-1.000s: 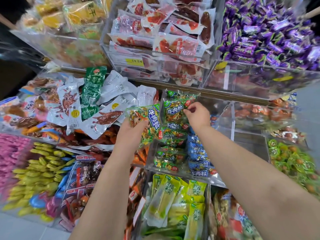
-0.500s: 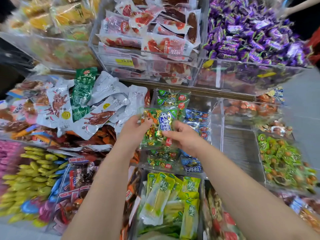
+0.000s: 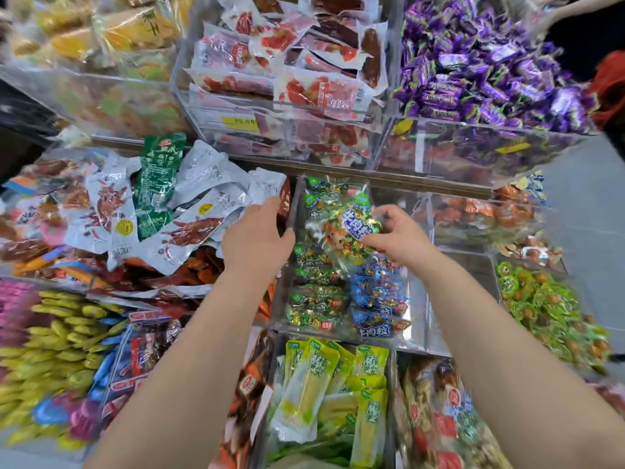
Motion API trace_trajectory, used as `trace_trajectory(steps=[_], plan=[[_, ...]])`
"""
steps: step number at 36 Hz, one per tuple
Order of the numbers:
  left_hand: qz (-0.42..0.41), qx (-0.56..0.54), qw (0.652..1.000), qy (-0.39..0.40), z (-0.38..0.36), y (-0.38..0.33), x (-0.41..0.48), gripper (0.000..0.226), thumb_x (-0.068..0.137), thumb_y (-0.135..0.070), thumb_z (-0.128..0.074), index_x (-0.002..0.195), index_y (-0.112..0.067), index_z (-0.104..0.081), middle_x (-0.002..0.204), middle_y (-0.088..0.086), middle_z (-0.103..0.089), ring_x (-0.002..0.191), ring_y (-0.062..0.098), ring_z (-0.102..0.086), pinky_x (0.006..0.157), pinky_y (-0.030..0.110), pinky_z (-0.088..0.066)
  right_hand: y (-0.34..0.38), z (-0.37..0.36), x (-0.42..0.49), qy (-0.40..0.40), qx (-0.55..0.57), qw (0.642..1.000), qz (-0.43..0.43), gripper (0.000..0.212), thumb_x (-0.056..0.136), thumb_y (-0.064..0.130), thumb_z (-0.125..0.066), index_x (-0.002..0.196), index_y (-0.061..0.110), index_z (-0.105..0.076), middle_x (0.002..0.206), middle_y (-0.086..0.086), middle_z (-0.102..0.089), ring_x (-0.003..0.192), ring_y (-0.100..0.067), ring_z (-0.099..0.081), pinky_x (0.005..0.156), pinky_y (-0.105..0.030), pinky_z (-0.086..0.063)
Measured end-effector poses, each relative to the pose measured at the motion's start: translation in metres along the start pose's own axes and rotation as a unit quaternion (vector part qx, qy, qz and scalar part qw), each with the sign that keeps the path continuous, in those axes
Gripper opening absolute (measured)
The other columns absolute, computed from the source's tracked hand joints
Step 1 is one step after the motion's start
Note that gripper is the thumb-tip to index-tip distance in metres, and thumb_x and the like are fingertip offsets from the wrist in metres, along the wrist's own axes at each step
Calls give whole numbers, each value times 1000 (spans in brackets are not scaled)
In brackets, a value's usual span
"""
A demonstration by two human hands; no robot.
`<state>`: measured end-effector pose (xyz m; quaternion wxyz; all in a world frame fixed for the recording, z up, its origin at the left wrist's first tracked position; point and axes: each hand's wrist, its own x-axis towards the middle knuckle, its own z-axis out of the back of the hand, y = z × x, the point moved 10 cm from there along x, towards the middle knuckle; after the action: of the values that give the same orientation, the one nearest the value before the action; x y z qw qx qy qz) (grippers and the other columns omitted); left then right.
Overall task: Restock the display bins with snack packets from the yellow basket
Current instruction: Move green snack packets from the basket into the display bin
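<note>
A green and blue snack packet [image 3: 341, 231] of small wrapped sweets hangs over a clear display bin [image 3: 417, 299] in the middle of the shelf. My right hand [image 3: 399, 236] pinches the packet at its right side. My left hand [image 3: 257, 235] sits at the bin's left wall with fingers relaxed, holding nothing. Inside the bin lie several green packets [image 3: 314, 302] on the left and blue packets [image 3: 377, 299] on the right. The yellow basket is out of view.
White and green pouches [image 3: 189, 211] heap in the bin to the left. Yellow-green pickle packs [image 3: 324, 384] lie below. Red meat packs [image 3: 297, 72] and purple sweets [image 3: 473, 62] fill the upper bins. Green sweets [image 3: 548, 306] lie at right. Another person's arm [image 3: 581, 8] shows at top right.
The packet has passed from my left hand to my right hand. My left hand let go and moved to the bin's left wall. The packet now sits lower, over the bin.
</note>
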<state>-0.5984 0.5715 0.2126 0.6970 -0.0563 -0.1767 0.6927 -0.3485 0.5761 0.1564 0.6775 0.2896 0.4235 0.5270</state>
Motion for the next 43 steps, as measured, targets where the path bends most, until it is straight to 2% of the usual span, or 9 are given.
trace_trajectory(steps=[3, 6, 10, 16, 20, 30, 37, 40, 43], plan=[[-33, 65, 997, 2, -7, 1, 11, 59, 83, -52, -58, 129, -18, -49, 121, 9, -54, 112, 32, -49, 82, 39, -42, 24, -1, 6, 6, -64, 996, 61, 37, 72, 17, -79, 83, 37, -50, 102, 8, -59, 48, 11, -50, 42, -6, -37], [-46, 123, 988, 85, -34, 5, 16, 89, 82, -66, -51, 148, -14, -23, 155, 12, -25, 144, 32, -18, 114, 48, -21, 47, -6, 12, 4, -129, 985, 115, 33, 71, 16, -80, 86, 33, -56, 97, 12, -60, 83, 4, -57, 72, -14, -42], [-44, 165, 974, 150, -61, 12, 10, 108, 82, -70, -48, 152, -8, 6, 160, 15, 11, 148, 33, 9, 117, 51, 2, 69, -25, 22, 19, -200, 963, 180, 30, 74, 19, -78, 99, 27, -65, 103, 8, -58, 98, -9, -56, 82, -16, -37], [-32, 183, 970, 158, -62, 11, 7, 107, 83, -66, -47, 152, -8, 11, 159, 16, 17, 147, 34, 14, 116, 51, 5, 47, -10, 33, -127, -141, 977, 100, 78, 71, 37, -80, 136, 27, -37, 137, -9, -36, 122, -25, -43, 100, -34, -36], [-35, 187, 970, 154, -65, 12, 8, 108, 83, -67, -47, 151, -7, 12, 159, 16, 18, 147, 34, 14, 116, 52, 6, 6, -26, 28, -85, -12, 996, 21, 98, 68, 41, -81, 142, 27, -18, 141, -11, -40, 118, -22, -45, 93, -29, -33], [-33, 181, 970, 158, -68, 13, 9, 109, 82, -66, -47, 151, -7, 13, 158, 17, 20, 146, 34, 17, 115, 53, 10, -12, -37, 35, 48, -12, 999, 19, 79, 77, 25, -76, 130, 38, -20, 119, -1, -48, 98, -16, -54, 76, -24, -42], [-28, 186, 969, 157, -70, 14, 10, 111, 81, -68, -45, 150, -6, 15, 158, 17, 21, 146, 35, 18, 115, 53, 11, -11, -48, 33, -93, 10, 995, 36, 55, 80, 27, -74, 109, 22, -27, 87, 7, -50, 76, -7, -52, 60, -16, -38], [-30, 181, 971, 152, -69, 13, 9, 110, 82, -67, -46, 150, -6, 15, 158, 17, 20, 146, 34, 18, 114, 52, 12, -16, -58, 32, -97, 19, 995, 30, 72, 73, 30, -79, 122, 23, -27, 109, 3, -46, 100, -14, -49, 83, -19, -42], [-28, 175, 973, 148, -69, 12, 9, 114, 79, -67, -50, 150, -6, 15, 158, 17, 21, 146, 34, 19, 114, 52, 15, -18, -57, 33, -122, -43, 991, 28, 115, 55, 38, -89, 142, 20, -17, 139, -6, -30, 129, -19, -30, 109, -33, -25]])
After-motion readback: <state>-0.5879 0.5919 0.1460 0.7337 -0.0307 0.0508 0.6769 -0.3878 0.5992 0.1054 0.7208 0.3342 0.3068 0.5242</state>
